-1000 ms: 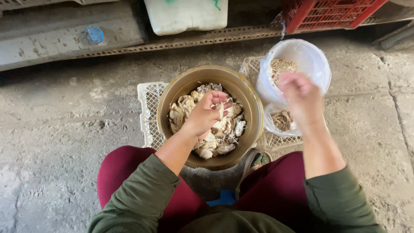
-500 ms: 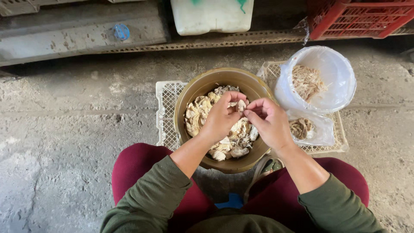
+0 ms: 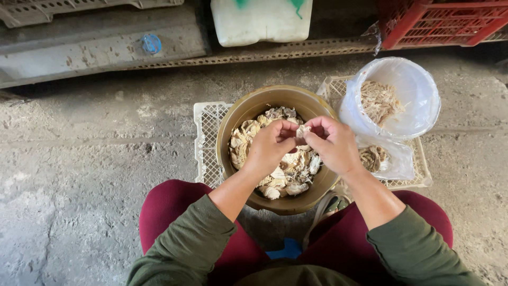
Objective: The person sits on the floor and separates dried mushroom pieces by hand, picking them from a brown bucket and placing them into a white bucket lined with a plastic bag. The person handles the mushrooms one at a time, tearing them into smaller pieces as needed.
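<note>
We held a small pale piece (image 3: 302, 131) over the brown bowl (image 3: 248, 108). Our left hand (image 3: 271, 148) and right hand (image 3: 333, 144) both pinched it tight with their fingers (image 3: 290, 127).

The single camera on my head looks steeply down, close over my lap, facing the rough grey concrete floor (image 3: 79, 159) ahead.
</note>
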